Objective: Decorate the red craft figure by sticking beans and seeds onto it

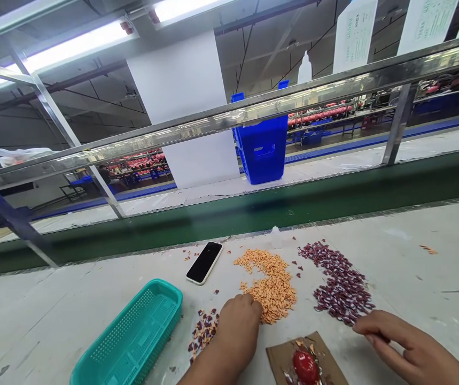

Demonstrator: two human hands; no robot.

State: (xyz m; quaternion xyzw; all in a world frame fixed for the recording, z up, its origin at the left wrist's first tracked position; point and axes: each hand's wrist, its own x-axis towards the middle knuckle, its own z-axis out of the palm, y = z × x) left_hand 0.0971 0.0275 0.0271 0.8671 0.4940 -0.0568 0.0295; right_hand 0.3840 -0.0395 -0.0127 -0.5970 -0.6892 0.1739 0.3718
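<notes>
- Left hand (237, 326) rests curled, fingertips in the orange pieces (271, 283); whether it grips any cannot be told.
- Right hand (397, 345), fingers loosely extended, touches the dark red pieces (341, 283).
- A red ball (305, 366) sits on cardboard (281, 355) between both hands.

The counter (393, 256) looks matt and scuffed, the teal basket (133, 337) at eight o'clock is perforated plastic, the phone (204, 262) glossy glass, the red ball (305, 367) shiny on rough brown cardboard (325, 355), the rail (229, 115) brushed metal.
</notes>
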